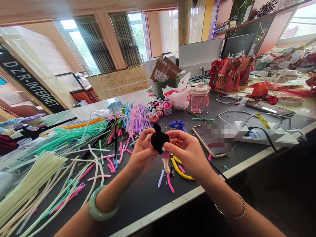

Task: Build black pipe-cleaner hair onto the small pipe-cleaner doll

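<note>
Holding the fuzzy doll (160, 144), our left fingers (149, 135) and right fingers (174, 138) pinch its black top (158, 138); its legs (167, 166) point toward us.

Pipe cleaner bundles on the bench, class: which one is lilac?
The lilac bundle at the back, right of the others; the mint green bundle and pale yellow bundle lie further left.

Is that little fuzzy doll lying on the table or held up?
Held up: the pipe-cleaner doll is off the table, pinched between the left hand and right hand.
</note>
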Action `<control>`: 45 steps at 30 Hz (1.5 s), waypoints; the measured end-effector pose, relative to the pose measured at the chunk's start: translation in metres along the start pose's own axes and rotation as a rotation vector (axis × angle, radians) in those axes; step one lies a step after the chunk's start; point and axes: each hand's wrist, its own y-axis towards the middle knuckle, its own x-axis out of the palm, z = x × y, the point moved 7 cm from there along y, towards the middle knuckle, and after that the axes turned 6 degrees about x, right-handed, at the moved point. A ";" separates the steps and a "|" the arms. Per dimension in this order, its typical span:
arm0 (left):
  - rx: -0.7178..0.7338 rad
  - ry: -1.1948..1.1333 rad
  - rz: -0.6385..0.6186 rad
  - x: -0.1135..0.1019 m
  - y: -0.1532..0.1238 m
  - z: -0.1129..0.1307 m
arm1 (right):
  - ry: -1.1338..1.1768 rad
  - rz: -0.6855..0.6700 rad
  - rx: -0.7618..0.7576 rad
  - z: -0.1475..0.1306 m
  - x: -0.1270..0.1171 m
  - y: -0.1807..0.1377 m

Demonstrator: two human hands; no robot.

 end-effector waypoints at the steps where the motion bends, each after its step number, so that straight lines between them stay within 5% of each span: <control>1: -0.006 -0.006 -0.029 0.000 0.001 0.000 | -0.001 0.009 -0.007 0.003 0.001 -0.001; 11: -0.241 -0.058 -0.093 -0.003 -0.001 -0.017 | -0.359 0.206 -0.244 0.020 0.004 -0.013; 19: -0.254 0.020 -0.194 -0.010 0.002 -0.021 | -0.560 0.389 -0.548 0.011 0.009 -0.026; 26: -0.109 0.172 -0.339 -0.013 0.013 0.013 | -0.639 0.421 -0.673 0.008 0.016 -0.031; 33: 0.115 0.632 -0.430 -0.009 0.018 0.052 | -0.643 0.421 -0.700 0.011 0.022 -0.032; 45: 0.193 0.997 -0.391 0.002 0.013 0.082 | -0.652 0.426 -0.736 0.012 0.023 -0.033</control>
